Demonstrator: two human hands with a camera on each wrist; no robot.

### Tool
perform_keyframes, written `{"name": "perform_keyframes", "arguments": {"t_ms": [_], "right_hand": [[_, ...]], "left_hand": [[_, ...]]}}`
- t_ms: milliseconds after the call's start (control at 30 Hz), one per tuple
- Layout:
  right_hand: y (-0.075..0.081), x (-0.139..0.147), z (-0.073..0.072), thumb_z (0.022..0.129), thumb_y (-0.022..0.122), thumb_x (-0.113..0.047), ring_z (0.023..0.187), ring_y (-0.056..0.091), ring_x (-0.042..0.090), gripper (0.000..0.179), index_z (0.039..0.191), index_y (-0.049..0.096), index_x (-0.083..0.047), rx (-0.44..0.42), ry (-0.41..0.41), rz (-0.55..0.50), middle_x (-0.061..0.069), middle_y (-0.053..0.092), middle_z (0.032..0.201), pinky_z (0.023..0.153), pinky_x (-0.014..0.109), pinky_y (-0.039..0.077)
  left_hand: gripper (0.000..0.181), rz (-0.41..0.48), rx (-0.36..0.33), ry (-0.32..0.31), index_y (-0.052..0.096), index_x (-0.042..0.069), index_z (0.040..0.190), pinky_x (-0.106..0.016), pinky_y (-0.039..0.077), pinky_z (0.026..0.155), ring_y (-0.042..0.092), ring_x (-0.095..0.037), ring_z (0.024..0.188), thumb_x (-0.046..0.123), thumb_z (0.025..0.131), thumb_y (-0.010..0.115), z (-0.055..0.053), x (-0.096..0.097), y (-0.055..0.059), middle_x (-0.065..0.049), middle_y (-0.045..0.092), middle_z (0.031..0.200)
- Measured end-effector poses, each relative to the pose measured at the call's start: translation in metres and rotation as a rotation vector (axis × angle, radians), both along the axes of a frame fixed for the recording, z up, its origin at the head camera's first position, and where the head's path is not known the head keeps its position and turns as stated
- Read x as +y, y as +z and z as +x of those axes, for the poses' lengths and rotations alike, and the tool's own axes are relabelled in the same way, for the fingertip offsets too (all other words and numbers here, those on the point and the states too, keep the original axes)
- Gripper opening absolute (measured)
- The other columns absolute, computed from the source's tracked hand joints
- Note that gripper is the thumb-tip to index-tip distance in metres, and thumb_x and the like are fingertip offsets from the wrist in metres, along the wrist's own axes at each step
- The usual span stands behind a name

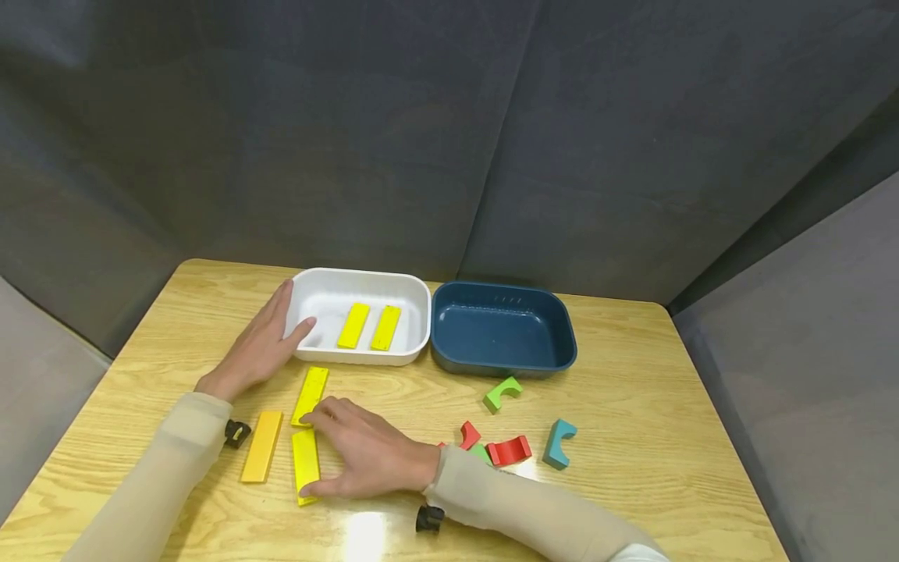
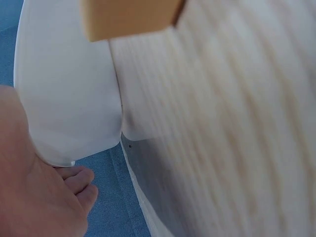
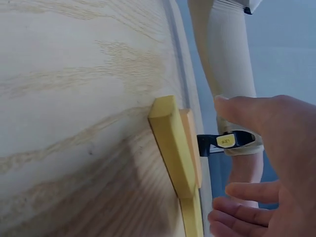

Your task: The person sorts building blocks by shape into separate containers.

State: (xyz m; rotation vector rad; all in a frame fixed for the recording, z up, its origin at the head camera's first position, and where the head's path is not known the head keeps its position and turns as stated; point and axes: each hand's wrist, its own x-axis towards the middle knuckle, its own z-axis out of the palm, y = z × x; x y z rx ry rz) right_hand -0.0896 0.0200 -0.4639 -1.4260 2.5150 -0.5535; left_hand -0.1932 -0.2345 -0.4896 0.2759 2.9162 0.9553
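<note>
Head view puts the right hand (image 1: 375, 453) over the near yellow block (image 1: 304, 460), thumb and fingers spread wide along it; the right wrist view shows a gap between fingertips and block. The far yellow block (image 1: 310, 396) lies almost end to end with it, reaching up close to the front wall of the white bin (image 1: 351, 357). The left hand (image 1: 260, 343) straddles that bin's left wall, fingers outside, thumb apart and over the rim; with the fingertips half hidden, I cannot tell whether it grips. Inside, the inner pair (image 1: 353, 325) lies toward the right, with open floor between it and the thumb. The orange block (image 1: 262, 447) sits in a lane between the yellow row and the left sleeve (image 1: 168, 445). The blue bin (image 1: 502, 332) stands just beside the white one, both near the far edge of the table (image 1: 632, 390). A green arch (image 1: 494, 398), red arch (image 1: 510, 451) and blue arch (image 1: 553, 451) lie in front, and wood runs broadly from the last to the right edge.
</note>
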Motion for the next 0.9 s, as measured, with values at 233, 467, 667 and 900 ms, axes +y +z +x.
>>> {"name": "perform_keyframes", "arguments": {"t_ms": [233,467,667,900], "right_hand": [[-0.011,-0.005,0.003,0.089,0.078,-0.067,0.114,0.049,0.003,0.091,0.157,0.05,-0.013,0.033,0.012,0.058,-0.004,0.052,0.139,0.096,0.009,0.04],[-0.014,-0.008,0.003,0.089,0.077,-0.07,0.111,0.05,0.004,0.095,0.157,0.049,-0.01,0.034,0.017,0.076,-0.001,0.051,0.138,0.094,0.009,0.042],[-0.014,-0.01,0.004,0.087,0.077,-0.072,0.112,0.048,0.003,0.1,0.16,0.047,-0.009,0.022,0.015,0.098,0.0,0.048,0.139,0.094,0.007,0.041],[-0.015,-0.01,0.007,0.084,0.081,-0.071,0.108,0.047,0.002,0.101,0.159,0.048,-0.011,0.034,0.006,0.128,-0.003,0.047,0.136,0.088,0.006,0.04]], "left_hand": [[0.093,0.003,0.008,-0.009,-0.01,0.012,0.172,-0.066,0.014,0.13,0.005,-0.043,0.165,0.062,0.111,0.04,0.0,0.0,0.0,-0.011,-0.009,0.18],[0.092,0.009,0.006,-0.014,-0.01,0.011,0.172,-0.066,0.013,0.13,0.004,-0.044,0.165,0.061,0.112,0.039,-0.001,-0.001,-0.001,-0.011,-0.01,0.18],[0.093,0.012,0.009,-0.01,-0.009,0.011,0.172,-0.066,0.013,0.13,0.004,-0.044,0.165,0.062,0.111,0.039,-0.002,0.0,0.0,-0.011,-0.01,0.18],[0.095,0.004,-0.003,0.004,-0.009,0.014,0.172,-0.065,0.013,0.13,0.005,-0.042,0.165,0.066,0.11,0.039,-0.001,0.0,-0.001,-0.008,-0.009,0.18]]}}
